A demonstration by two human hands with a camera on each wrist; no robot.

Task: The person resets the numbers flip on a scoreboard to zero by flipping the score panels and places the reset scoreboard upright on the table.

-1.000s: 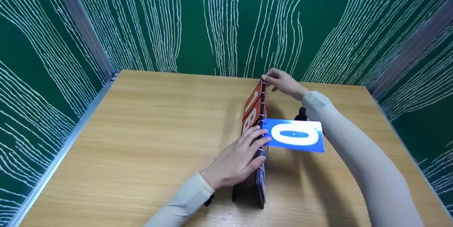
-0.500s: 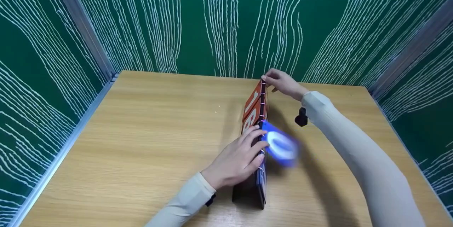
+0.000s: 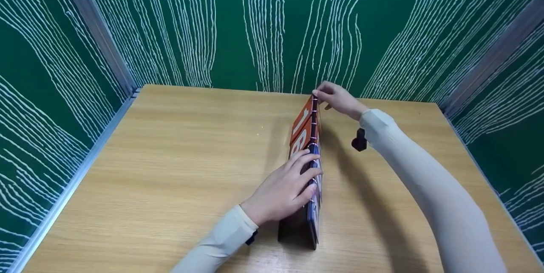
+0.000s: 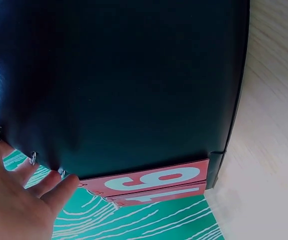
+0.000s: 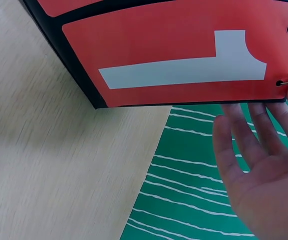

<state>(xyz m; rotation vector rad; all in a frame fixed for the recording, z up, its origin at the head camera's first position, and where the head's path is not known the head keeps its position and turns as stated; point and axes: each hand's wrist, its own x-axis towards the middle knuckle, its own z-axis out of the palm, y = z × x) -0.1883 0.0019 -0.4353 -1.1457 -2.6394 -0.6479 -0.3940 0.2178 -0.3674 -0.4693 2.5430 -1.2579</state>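
A black flip scoreboard stands like a tent, its ring-bound top edge running away from the person. Red cards with white digits hang at its far left side, and a blue card hangs on the right. My left hand rests on the top edge, fingers reaching over the rings. In the left wrist view the black cover fills most of the picture. My right hand holds the far top corner with its fingertips. A red card with a white 1 faces the right wrist camera.
The scoreboard stands on a wood-grain table. Green walls with wavy white lines rise at the back and both sides, with grey posts in the corners. The right arm's shadow falls right of the scoreboard.
The blue card with a white 0, which stuck out to the right, has swung down against the scoreboard's right side. Both hands have stayed almost where they were.
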